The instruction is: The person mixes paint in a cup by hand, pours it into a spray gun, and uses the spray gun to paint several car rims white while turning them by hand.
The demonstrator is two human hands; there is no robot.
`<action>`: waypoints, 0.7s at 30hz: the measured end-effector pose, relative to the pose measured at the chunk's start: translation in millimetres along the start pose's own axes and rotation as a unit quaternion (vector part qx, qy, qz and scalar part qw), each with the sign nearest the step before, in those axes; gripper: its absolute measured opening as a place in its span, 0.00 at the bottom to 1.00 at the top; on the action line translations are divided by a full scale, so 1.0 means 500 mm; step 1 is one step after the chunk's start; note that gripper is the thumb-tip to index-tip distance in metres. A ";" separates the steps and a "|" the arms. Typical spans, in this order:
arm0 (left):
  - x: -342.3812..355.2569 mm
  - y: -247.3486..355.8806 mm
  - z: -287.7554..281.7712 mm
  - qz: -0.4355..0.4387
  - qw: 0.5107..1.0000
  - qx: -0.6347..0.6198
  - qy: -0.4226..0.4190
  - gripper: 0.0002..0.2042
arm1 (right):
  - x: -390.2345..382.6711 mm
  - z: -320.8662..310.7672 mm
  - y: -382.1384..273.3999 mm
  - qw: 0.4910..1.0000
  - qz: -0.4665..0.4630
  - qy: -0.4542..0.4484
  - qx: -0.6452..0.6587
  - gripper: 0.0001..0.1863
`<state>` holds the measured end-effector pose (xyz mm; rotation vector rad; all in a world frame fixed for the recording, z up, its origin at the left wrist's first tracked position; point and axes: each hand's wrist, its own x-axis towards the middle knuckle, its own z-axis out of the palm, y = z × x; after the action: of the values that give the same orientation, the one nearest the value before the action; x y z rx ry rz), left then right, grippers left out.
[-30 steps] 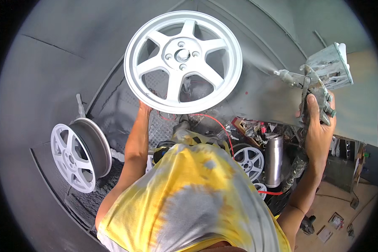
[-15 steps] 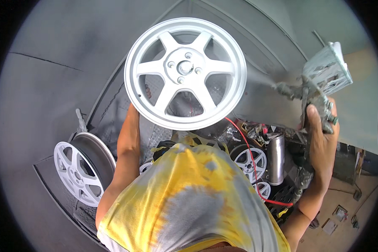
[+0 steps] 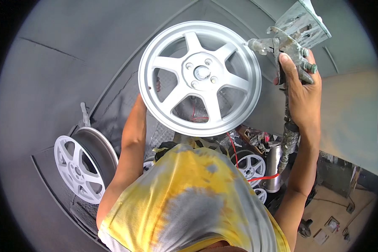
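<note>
A white six-spoke wheel rim [image 3: 202, 107] is held up in front of me, its face toward me. My left hand [image 3: 158, 84] grips it from behind at the left side; most of the hand is hidden, with fingertips showing between two spokes. In my right hand [image 3: 301, 94] is a paint-crusted spray gun [image 3: 290, 47], fingers wrapped round its handle and thumb at the back. Its nozzle points left, close to the rim's upper right edge. An angular, paint-streaked cup [image 3: 302, 26] tops the gun. A red hose [image 3: 264, 177] joins the wrapped line below the handle.
Another white wheel [image 3: 77, 170] stands at the lower left beside the grey wall [image 3: 63, 84]. Behind my torso on the right are more white wheels [image 3: 253, 166], a silver cylinder [image 3: 274, 157] and clutter. Small items [image 3: 333, 222] lie on the floor at the lower right.
My right hand has brought the spray gun up and left, close to the rim. The rim has turned and shifted slightly right. The spray mist seen earlier at the nozzle is no longer plain.
</note>
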<state>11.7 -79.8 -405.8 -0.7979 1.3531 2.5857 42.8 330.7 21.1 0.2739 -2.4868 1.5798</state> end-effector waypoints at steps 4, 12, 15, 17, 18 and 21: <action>-0.015 -0.010 0.015 0.007 1.000 -0.013 0.008 0.42 | 0.001 0.036 -0.030 0.997 0.023 -0.061 0.037 0.12; -0.129 -0.088 0.061 -0.006 0.995 -0.082 0.049 0.42 | -0.016 0.119 -0.040 0.980 0.006 -0.165 0.115 0.10; -0.208 -0.156 0.055 -0.042 0.988 -0.130 0.078 0.42 | -0.019 0.134 -0.048 0.970 0.018 -0.197 0.141 0.10; -0.255 -0.200 0.053 -0.077 0.980 -0.159 0.092 0.42 | -0.009 0.144 -0.038 0.972 -0.008 -0.194 0.132 0.10; -0.275 -0.216 0.051 -0.095 0.976 -0.169 0.095 0.42 | -0.001 0.143 -0.040 0.979 -0.020 -0.178 0.101 0.10; -0.307 -0.239 0.034 -0.103 0.978 -0.171 0.066 0.43 | 0.017 0.129 -0.045 0.990 -0.040 -0.132 0.009 0.11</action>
<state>175.8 25.8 -408.5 -1.1125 0.8054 2.6689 36.8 262.5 16.0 0.6130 -2.6157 1.6271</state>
